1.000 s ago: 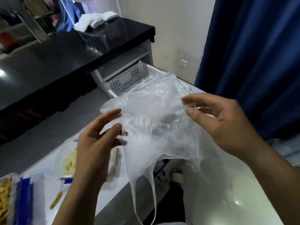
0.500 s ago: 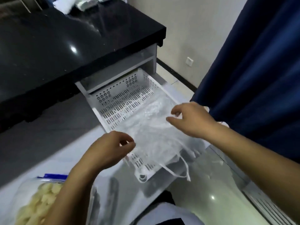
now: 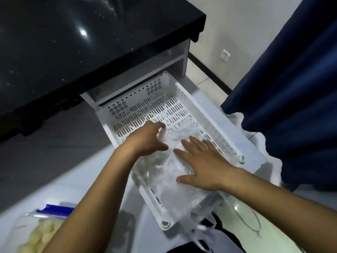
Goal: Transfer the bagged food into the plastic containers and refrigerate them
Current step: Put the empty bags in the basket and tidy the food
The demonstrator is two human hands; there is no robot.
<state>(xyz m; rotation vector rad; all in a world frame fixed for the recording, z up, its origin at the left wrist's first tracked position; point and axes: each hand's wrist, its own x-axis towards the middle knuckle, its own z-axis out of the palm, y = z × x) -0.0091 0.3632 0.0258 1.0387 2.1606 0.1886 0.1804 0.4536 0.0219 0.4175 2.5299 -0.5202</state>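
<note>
Both hands had lowered the one clear plastic bag (image 3: 175, 181) into the single white perforated basket (image 3: 145, 105), right hand (image 3: 204, 167) flat on it, left hand (image 3: 147, 141) curled, its grip unclear.
</note>
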